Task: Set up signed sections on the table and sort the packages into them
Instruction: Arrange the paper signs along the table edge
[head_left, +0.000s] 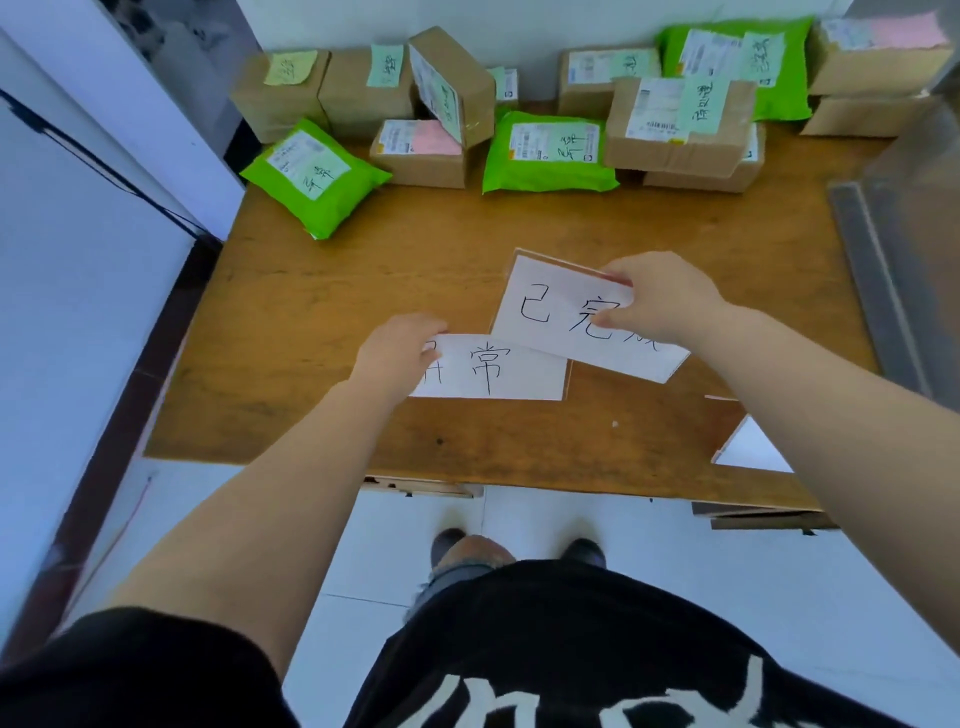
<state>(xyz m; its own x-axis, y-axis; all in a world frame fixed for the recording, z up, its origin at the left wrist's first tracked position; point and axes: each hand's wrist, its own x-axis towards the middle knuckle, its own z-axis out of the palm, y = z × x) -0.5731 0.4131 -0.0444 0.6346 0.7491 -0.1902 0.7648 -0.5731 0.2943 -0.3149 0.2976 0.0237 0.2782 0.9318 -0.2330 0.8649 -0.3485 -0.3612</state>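
Note:
Two white paper signs with black handwritten characters sit at the middle of the wooden table (322, 332). My left hand (397, 356) pinches the left end of the lower sign (498, 369). My right hand (660, 299) grips the right part of the upper sign (556, 306), which is tilted and overlaps the lower one's corner. Along the far edge lie several packages: brown cardboard boxes (363, 93) and green mailer bags (317, 176), each with a shipping label and a coloured sticky note.
A third white sheet (753, 447) lies at the table's near right corner. A grey metal shelf or cabinet (904, 218) stands at the right edge. A white wall panel with a black cable (78, 150) is on the left. My feet stand on white floor tiles below.

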